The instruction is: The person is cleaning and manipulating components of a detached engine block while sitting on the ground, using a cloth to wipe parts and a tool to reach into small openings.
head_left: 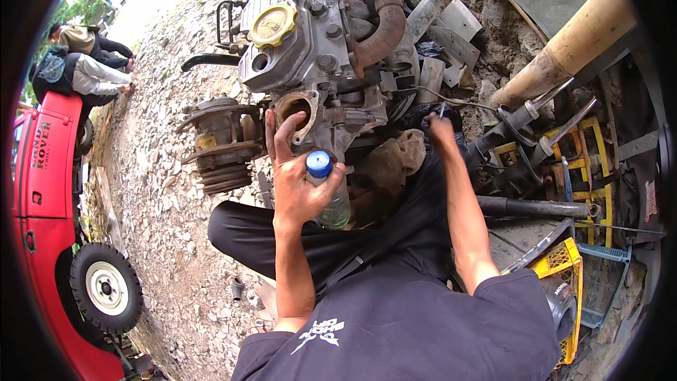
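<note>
A clear plastic bottle (337,208) with a blue cap stands upright in the crook of my left hand (296,183). The thumb wraps around it, while the index and middle fingers stretch up to a round, open metal housing (310,116) on the front of the engine (278,35). One fingertip reaches into that opening. On the far side of my knee, my right hand (441,129) is closed on a thin, light-coloured rod-like piece, too small to name. Dark cloth or plastic lies around that hand. A yellow oil filler cap (272,26) sits on the valve cover.
A belt pulley assembly (222,141) lies left of the engine on gravel (176,212). To the right are a bamboo pole (564,42), shock absorbers (518,127) and yellow crates (564,261). A red vehicle (53,162) with a spare wheel stands far left, two people (84,63) beyond it.
</note>
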`<state>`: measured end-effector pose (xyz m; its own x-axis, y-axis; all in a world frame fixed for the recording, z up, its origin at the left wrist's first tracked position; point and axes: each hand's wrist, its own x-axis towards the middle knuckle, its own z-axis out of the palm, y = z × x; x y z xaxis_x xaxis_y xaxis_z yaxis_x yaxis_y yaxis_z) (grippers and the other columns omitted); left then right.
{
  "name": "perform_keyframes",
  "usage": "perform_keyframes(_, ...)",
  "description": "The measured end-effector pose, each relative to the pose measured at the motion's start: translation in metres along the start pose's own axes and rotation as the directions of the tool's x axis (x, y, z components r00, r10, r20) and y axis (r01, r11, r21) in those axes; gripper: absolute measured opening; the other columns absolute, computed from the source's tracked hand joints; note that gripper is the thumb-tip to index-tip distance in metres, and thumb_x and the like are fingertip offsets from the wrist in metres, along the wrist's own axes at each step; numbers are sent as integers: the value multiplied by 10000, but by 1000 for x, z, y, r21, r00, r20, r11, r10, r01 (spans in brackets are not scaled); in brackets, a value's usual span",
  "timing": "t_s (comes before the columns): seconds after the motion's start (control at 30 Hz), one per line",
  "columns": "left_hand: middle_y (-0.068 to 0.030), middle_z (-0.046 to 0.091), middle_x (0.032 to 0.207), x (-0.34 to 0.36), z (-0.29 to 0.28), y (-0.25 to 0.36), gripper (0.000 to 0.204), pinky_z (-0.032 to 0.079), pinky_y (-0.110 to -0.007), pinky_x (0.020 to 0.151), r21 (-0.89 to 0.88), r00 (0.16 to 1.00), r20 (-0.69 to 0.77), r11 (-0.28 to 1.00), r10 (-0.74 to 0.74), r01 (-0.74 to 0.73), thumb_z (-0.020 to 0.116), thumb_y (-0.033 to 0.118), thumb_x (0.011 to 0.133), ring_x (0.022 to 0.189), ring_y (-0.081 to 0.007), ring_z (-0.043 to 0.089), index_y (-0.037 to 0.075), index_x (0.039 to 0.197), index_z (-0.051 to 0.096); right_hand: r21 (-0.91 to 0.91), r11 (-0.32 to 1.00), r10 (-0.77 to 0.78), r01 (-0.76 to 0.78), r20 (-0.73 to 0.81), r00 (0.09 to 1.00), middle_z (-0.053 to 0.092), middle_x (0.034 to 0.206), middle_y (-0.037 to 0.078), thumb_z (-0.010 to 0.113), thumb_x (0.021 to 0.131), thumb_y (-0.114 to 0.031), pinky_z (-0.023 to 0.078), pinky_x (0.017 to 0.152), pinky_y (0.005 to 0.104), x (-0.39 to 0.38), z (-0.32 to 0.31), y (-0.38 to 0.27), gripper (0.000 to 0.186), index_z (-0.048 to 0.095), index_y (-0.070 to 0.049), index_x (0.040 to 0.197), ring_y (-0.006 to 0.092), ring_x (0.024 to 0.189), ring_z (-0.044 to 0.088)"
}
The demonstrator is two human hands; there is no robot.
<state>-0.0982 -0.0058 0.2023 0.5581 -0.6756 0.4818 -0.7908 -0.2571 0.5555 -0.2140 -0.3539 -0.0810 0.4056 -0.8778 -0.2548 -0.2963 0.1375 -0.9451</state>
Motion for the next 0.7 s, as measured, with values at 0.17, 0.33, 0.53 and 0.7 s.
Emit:
perform_keyframes(0.17, -134, 439, 1497, -5, -6, -4, 204, 202, -538, 1218, 37, 1000, -6, 999, -21, 22, 818, 246, 715, 1529, -434, 134, 61, 706, 731, -571, 782, 279, -250, -39, 960, 727, 875, 169, 685, 755, -796, 525, 638, 405, -18, 39, 13, 898, 723, 89, 904, 277, 723, 695)
perform_keyframes(0.33, -123, 441, 1501, -7, -7, -7, 199, 193, -534, 1226, 53, 1000, -16, 998, -21, 22, 818, 246, 714, 1530, -431, 136, 65, 710, 736, -673, 739, 248, 4, 278, 928, 678, 1215, 280, 761, 763, -626, 513, 975, 446, -42, 48, -20, 755, 728, 21, 1150, 378, 1180, 655)
perform_keyframes(0.53, -115, 446, 1499, -6, -6, -6, 176, 193, -525, 1231, 16, 1000, -19, 1000, -15, 15, 822, 232, 706, 1532, -430, 133, 74, 709, 742, -433, 730, -502, 529, 184, 845, 720, 980, 216, 746, 856, -273, 534, 808, 397, -66, 31, -34, 298, 751, -21, 1015, 346, 911, 705)
perform_keyframes(0.7, -112, 452, 1494, -6, -6, -8, 148, 201, -527, 1231, -2, 1000, -12, 1000, -16, 16, 822, 215, 693, 1537, -429, 128, 86, 709, 751, 41, 940, -334, 340, -106, 936, 718, 853, 76, 676, 950, -176, 513, 742, 324, -90, 11, -72, 207, 741, 18, 916, 170, 783, 660)
